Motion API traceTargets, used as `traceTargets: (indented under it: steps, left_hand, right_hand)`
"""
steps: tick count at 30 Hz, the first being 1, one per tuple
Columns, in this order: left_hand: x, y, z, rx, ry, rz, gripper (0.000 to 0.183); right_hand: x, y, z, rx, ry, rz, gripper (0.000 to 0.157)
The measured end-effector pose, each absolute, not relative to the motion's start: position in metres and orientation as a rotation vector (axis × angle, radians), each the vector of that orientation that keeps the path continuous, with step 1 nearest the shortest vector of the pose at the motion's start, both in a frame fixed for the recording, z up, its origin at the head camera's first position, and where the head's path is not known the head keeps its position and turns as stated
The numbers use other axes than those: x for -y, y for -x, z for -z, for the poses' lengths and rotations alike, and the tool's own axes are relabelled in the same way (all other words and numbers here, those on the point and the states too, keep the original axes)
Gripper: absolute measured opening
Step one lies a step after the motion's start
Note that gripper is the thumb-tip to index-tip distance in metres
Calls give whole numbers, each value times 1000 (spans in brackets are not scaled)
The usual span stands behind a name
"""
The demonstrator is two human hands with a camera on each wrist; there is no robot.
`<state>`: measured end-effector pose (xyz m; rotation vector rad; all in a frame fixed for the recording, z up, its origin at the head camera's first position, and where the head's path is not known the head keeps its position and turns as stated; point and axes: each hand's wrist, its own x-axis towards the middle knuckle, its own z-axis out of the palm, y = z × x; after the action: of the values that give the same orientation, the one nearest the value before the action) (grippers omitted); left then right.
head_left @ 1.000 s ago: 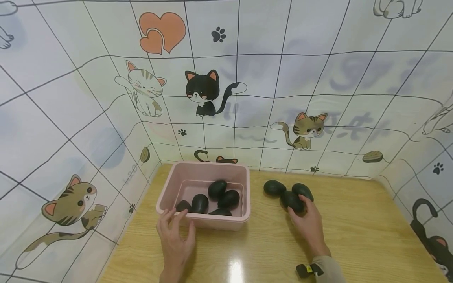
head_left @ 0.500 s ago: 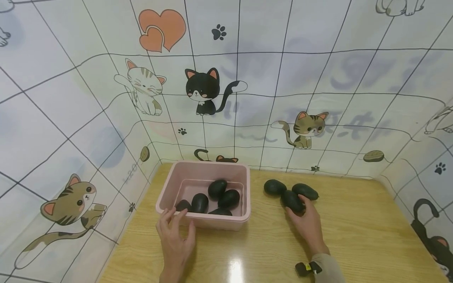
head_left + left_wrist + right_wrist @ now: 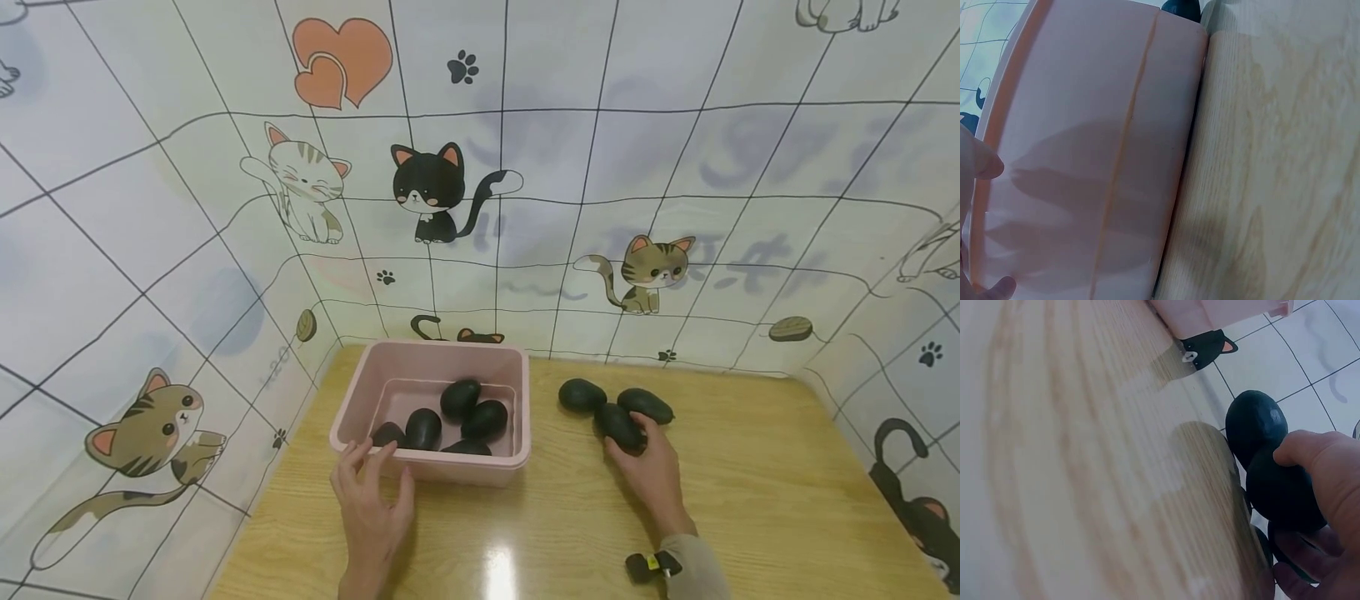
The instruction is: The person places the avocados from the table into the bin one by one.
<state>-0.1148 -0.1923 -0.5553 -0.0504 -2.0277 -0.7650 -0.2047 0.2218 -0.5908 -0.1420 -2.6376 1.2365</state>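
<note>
In the head view, my right hand (image 3: 655,471) grips a dark green avocado (image 3: 618,426) between thumb and fingers on the wooden table. Two more avocados lie against it: one avocado (image 3: 582,396) behind on the left, another avocado (image 3: 647,405) behind on the right. The right wrist view shows the thumb (image 3: 1313,447) pressing the gripped avocado (image 3: 1282,490). At the left, a pink plastic box (image 3: 450,472) holds several avocados. My left hand (image 3: 372,504) rests its fingertips on the box's front rim, fingers loosely bent. In the left wrist view, fingertips (image 3: 988,164) touch near the rim.
The wooden table (image 3: 570,533) has its back edge against a cloth wall (image 3: 555,167) printed with cats and grid lines. More cloth stands at the left and right sides. A small dark device (image 3: 651,567) sits at the right sleeve cuff.
The back right avocado has turned and shifted slightly right since one second ago. My right hand has shifted slightly left on the front avocado. My left hand and the box stay put.
</note>
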Motion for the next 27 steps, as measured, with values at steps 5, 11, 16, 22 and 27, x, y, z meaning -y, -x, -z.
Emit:
traceTargets:
  steps: [5, 11, 16, 22, 27]
  left_hand:
    - [192, 115, 555, 2030, 49, 764, 37]
    - [193, 115, 556, 2019, 58, 753, 38]
    - [193, 116, 556, 2027, 53, 756, 39]
    - [193, 116, 555, 2031, 47, 756, 38]
    - [192, 115, 555, 2032, 38, 761, 37]
  right_hand:
    - [-221, 203, 591, 2616, 156, -1229, 69]
    - [-221, 202, 591, 2600, 159, -1223, 67]
    - [-221, 202, 590, 2598, 169, -1224, 66]
    - [-220, 199, 587, 2611, 172, -1229, 67]
    - [-220, 197, 583, 2608, 153, -1247, 68]
